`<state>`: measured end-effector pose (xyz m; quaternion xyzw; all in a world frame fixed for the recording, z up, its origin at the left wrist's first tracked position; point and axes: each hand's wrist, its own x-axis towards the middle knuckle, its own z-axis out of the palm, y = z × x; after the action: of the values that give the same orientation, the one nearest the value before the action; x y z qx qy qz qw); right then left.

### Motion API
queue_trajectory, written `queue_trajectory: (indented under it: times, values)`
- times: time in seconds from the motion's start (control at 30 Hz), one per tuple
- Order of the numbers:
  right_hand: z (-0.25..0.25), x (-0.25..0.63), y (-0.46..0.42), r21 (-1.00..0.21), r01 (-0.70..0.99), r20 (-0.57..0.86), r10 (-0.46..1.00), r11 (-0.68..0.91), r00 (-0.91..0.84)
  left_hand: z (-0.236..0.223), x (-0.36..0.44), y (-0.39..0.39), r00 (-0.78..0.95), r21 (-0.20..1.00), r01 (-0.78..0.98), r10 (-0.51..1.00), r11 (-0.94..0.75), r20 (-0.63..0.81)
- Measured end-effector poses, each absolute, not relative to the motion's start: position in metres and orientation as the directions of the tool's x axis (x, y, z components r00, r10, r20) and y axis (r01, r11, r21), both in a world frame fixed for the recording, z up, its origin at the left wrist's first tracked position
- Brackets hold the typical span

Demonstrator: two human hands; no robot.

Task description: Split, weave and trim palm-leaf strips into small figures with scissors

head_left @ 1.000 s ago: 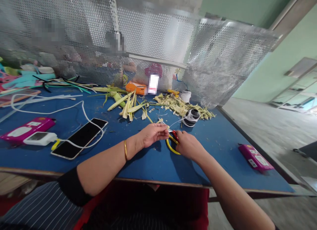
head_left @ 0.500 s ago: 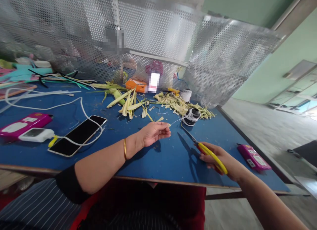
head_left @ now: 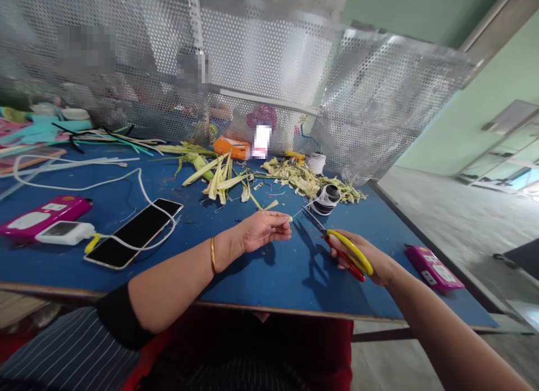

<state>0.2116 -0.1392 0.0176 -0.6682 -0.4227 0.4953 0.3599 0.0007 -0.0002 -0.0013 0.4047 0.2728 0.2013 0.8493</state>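
Note:
Between the thumb and fingers of my left hand (head_left: 267,232) the end of a white thread (head_left: 298,213) is pinched, and a small pale bit shows at the fingertips. The thread runs taut towards a spool (head_left: 326,199) with white thread wound over a dark core, standing on the table. My right hand (head_left: 364,253) grips scissors (head_left: 349,250) with one yellow and one red handle. Their blades point up and left, the tips at or very near the thread; whether they touch it I cannot tell.
Pale husk strips (head_left: 221,180) and a heap of dry shreds (head_left: 301,177) lie behind my hands. At left are a phone (head_left: 135,233), a white cable (head_left: 145,191) and a magenta device (head_left: 46,217); another magenta device (head_left: 433,267) lies right. A perforated screen (head_left: 261,54) borders the back.
My right hand has moved left and slightly up with the scissors, bringing the blades to the thread beside the spool. The red handle shows more now. My left hand is nearly still.

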Motion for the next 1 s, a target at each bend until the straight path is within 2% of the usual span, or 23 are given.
queue_trajectory:
  times: [0.27,0.4,0.47,0.53,0.6,0.67,0.7,0.8,0.87,0.9,1.0]
  values:
    - [0.013,0.203,-0.121,-0.895,0.238,-0.315,0.913,-0.376,0.259,-0.002,0.001,-0.002,0.775,0.784,-0.108,0.546,0.611,-0.319]
    - [0.004,0.208,-0.116,-0.857,0.342,-0.297,0.912,-0.385,0.282,-0.003,0.001,-0.002,0.774,0.784,-0.115,0.550,0.610,-0.314]
    - [0.000,0.210,-0.116,-0.808,0.446,-0.276,0.917,-0.384,0.289,-0.003,0.001,-0.002,0.774,0.783,-0.117,0.550,0.611,-0.314]
    - [-0.003,0.209,-0.118,-0.659,0.661,-0.191,0.930,-0.359,0.314,-0.003,0.001,-0.002,0.772,0.781,-0.118,0.551,0.614,-0.316]
    - [-0.004,0.203,-0.122,-0.371,0.863,-0.086,0.938,-0.343,0.335,-0.002,0.001,-0.002,0.769,0.778,-0.119,0.553,0.617,-0.321]
    - [-0.001,0.195,-0.127,-0.081,0.937,-0.046,0.940,-0.340,0.337,0.000,0.001,-0.003,0.767,0.778,-0.117,0.554,0.617,-0.324]
    - [0.002,0.191,-0.129,0.023,0.946,-0.055,0.944,-0.323,0.324,0.000,0.001,-0.004,0.769,0.779,-0.112,0.550,0.617,-0.325]
    - [0.016,0.182,-0.129,0.205,0.958,-0.119,0.966,-0.200,0.228,0.002,0.001,-0.006,0.774,0.784,-0.089,0.539,0.614,-0.334]
    - [0.028,0.183,-0.119,0.222,0.959,-0.101,0.974,-0.176,0.203,0.002,0.000,-0.006,0.771,0.785,-0.082,0.538,0.614,-0.341]
    - [0.034,0.187,-0.111,0.196,0.958,-0.039,0.975,-0.209,0.221,0.001,0.000,-0.006,0.771,0.786,-0.083,0.539,0.613,-0.339]
    - [0.043,0.203,-0.076,0.011,0.927,0.345,0.872,-0.374,0.348,0.000,-0.001,-0.005,0.783,0.798,-0.090,0.537,0.596,-0.313]
